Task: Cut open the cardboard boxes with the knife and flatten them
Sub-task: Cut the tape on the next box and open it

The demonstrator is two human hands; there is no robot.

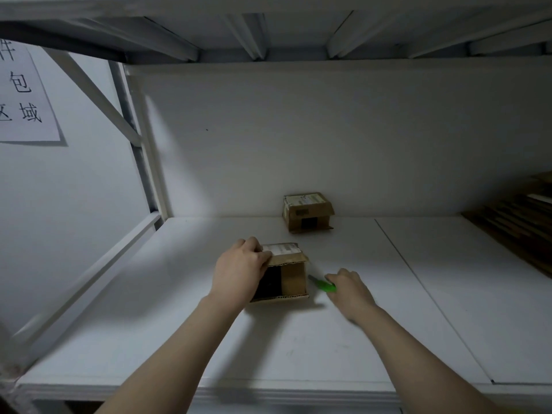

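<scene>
A small cardboard box (291, 277) stands on the white shelf board (298, 339), its near end open and dark inside, a white label on top. My left hand (240, 268) grips its top left edge. My right hand (349, 291) is just right of the box and holds a green-handled knife (322, 284), whose tip points at the box's right side, close to the lower corner. A second small cardboard box (307, 212), with labels and a dark opening, sits further back against the wall.
Flattened brown cardboard (519, 216) is stacked at the right end of the shelf. White metal uprights and a diagonal brace (140, 138) stand at the left. The shelf above (268, 31) hangs low overhead. A paper sign (24, 94) hangs on the left wall.
</scene>
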